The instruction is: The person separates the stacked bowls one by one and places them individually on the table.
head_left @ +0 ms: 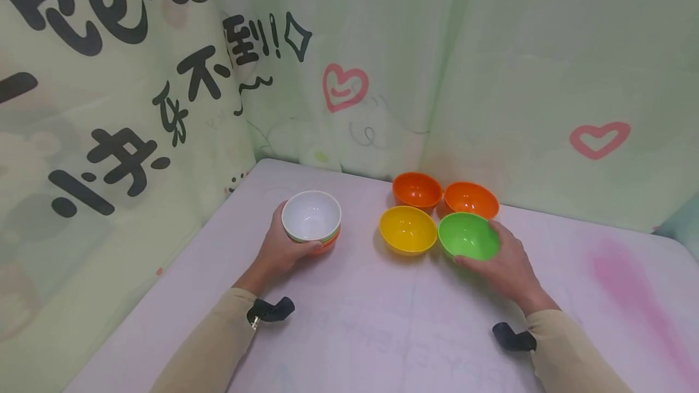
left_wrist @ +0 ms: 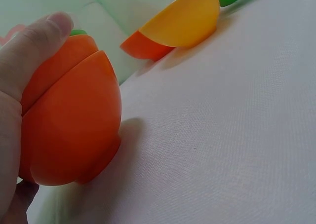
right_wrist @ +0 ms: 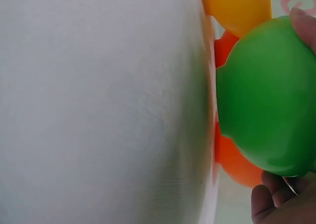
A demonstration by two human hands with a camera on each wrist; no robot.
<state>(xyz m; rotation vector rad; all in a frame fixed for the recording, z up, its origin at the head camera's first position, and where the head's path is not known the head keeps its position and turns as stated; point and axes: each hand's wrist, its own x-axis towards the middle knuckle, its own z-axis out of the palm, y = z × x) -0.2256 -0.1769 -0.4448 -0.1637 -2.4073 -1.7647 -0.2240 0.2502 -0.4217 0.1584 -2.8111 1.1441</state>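
Note:
On the left of the table, my left hand (head_left: 282,248) grips a stack of nested bowls. A white bowl (head_left: 311,216) sits on top, a green rim shows below it, and orange bowls (left_wrist: 74,120) form the bottom. My right hand (head_left: 506,264) holds a green bowl (head_left: 468,236) by its sides, thumb at the near edge and fingers round the far right. Beside the green bowl stands a yellow bowl (head_left: 408,231). Right behind these two are an orange bowl (head_left: 417,190) and another orange bowl (head_left: 472,199). All the bowls face upward.
A pale cloth-covered table (head_left: 349,332) lies under everything. Printed curtains (head_left: 519,77) hang along its back and left edges, close behind the orange bowls. A pink stain (head_left: 625,272) marks the cloth at the right. Dark wrist mounts (head_left: 270,310) stick out from both sleeves.

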